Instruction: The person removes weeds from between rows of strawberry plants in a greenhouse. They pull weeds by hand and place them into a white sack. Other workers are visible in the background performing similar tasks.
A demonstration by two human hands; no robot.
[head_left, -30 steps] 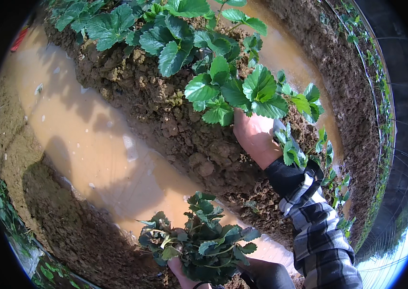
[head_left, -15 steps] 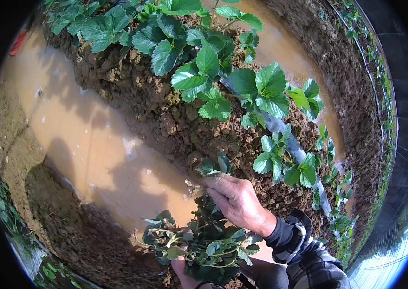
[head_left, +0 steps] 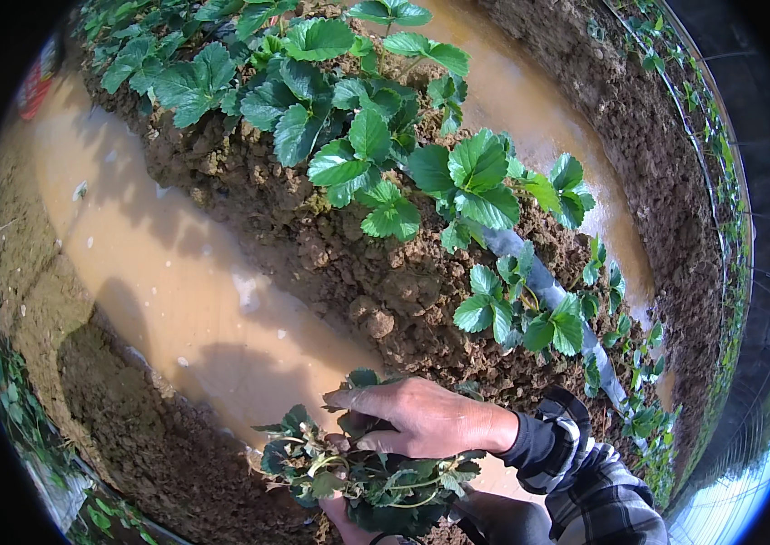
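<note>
A leafy bunch of strawberry seedlings (head_left: 403,495), stems and pale crowns showing at its left end, sits low in the view. My left hand (head_left: 341,518) holds it from below, its fingers mostly hidden by leaves. Over the top of the bunch lies my right hand (head_left: 426,418), back up, with its fingers curled among the leaves and stems. Thumb and forefinger point left. What lies under the right palm is hidden.
A planted soil ridge (head_left: 312,245) runs diagonally, with larger strawberry plants (head_left: 485,173) and a grey hose (head_left: 539,277) along it. Muddy water (head_left: 176,282) fills the furrow on its left. A second ridge (head_left: 130,391) borders the lower left. A red object (head_left: 33,91) lies upper left.
My right hand has come down and slightly left from above the furrow edge, where it held a small seedling, onto the bunch. The view has shifted slightly; my left hand stays under the bunch.
</note>
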